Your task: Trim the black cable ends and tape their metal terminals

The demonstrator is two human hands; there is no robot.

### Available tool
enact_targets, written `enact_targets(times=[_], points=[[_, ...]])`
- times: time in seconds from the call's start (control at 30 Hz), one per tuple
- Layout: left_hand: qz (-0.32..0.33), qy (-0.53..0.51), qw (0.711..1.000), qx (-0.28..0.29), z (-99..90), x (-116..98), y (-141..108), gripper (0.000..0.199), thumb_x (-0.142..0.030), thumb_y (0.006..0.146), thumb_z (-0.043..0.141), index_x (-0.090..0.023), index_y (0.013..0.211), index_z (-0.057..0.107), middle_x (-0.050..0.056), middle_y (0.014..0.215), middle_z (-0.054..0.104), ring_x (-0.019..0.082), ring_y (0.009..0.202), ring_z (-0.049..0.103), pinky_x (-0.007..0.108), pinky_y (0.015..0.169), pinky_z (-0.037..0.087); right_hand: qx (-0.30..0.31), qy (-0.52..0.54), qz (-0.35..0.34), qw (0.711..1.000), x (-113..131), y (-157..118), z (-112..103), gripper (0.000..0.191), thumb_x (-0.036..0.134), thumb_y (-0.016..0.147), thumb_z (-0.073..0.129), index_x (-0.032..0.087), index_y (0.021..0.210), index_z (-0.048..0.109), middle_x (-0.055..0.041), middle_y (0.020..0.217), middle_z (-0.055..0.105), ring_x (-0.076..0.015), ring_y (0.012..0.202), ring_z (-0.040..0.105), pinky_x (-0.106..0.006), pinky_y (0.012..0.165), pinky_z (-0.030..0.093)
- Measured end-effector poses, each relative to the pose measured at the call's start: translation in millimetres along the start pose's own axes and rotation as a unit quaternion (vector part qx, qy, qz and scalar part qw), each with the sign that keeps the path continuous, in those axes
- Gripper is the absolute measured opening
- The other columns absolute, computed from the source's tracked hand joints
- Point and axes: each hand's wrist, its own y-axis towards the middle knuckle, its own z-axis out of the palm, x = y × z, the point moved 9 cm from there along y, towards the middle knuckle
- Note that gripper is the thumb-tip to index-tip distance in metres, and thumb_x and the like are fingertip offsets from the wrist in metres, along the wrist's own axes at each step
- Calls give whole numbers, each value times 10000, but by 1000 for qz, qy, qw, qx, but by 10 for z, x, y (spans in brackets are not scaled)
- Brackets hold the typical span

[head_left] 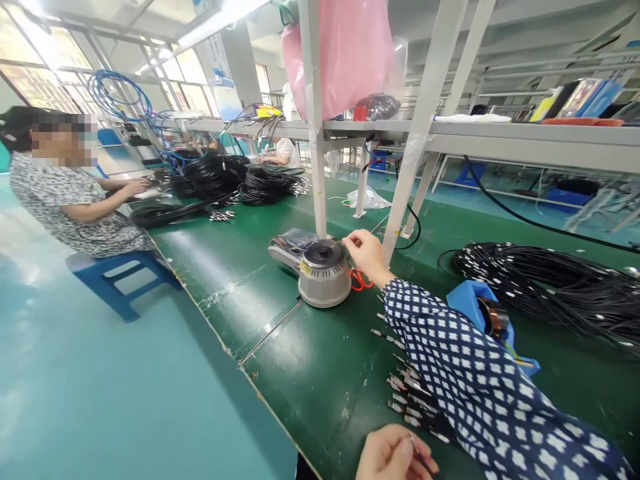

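My right hand point(367, 253), in a dark blue patterned sleeve, reaches to the right rim of a grey round automatic tape dispenser point(325, 283) with a black top. Its fingers are pinched together at the rim; what lies between them is too small to make out. My left hand point(393, 455), at the bottom edge, pinches a thin black cable point(423, 457) between thumb and fingers. Beside that hand lies a bunch of black cables with metal ends point(415, 400), partly covered by my right sleeve. Red scissor handles point(361, 280) show right of the dispenser.
A blue tape holder point(470, 300) and a large coil of black cable point(530, 280) lie to the right. Shelf posts point(315, 160) rise behind the dispenser. Further left, a person point(75, 200) sits on a blue stool point(125, 273) near more black cable coils point(215, 177).
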Motion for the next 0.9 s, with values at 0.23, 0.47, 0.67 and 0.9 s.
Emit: enact_targets(times=[0.23, 0.47, 0.67, 0.9], points=[[-2, 55, 998, -19, 207, -270, -151, 488, -590, 830, 705, -107, 836, 634, 150, 837, 751, 183, 588, 713, 261, 562, 530, 34, 89, 18, 995, -39, -1457, -725, 331, 501, 804, 691, 170, 793, 697, -35, 762, 673, -136, 690, 573, -269, 655, 455], [44, 90, 994, -44, 717, -669, -427, 332, -450, 846, 751, -132, 898, 673, 15, 758, 637, 51, 558, 485, 181, 546, 372, 32, 129, 68, 989, -409, -3108, -1371, 304, 451, 922, 629, 198, 808, 752, -27, 752, 657, -108, 632, 519, -261, 626, 438], [43, 158, 985, -51, 931, -683, -477, 279, -361, 778, 827, -165, 945, 720, -9, 736, 595, 66, 612, 460, 182, 578, 377, -14, 126, 10, 992, -459, -3569, -1568, 253, 368, 961, 597, 233, 840, 773, -47, 794, 673, -147, 727, 595, -272, 631, 492], [57, 224, 970, -70, 983, -720, -519, 146, -274, 814, 787, -166, 828, 690, -10, 743, 612, 67, 616, 457, 184, 578, 376, -16, 113, -36, 993, -435, -3647, -1561, 211, 288, 973, 585, 267, 917, 788, -34, 860, 702, -138, 769, 622, -265, 647, 497]])
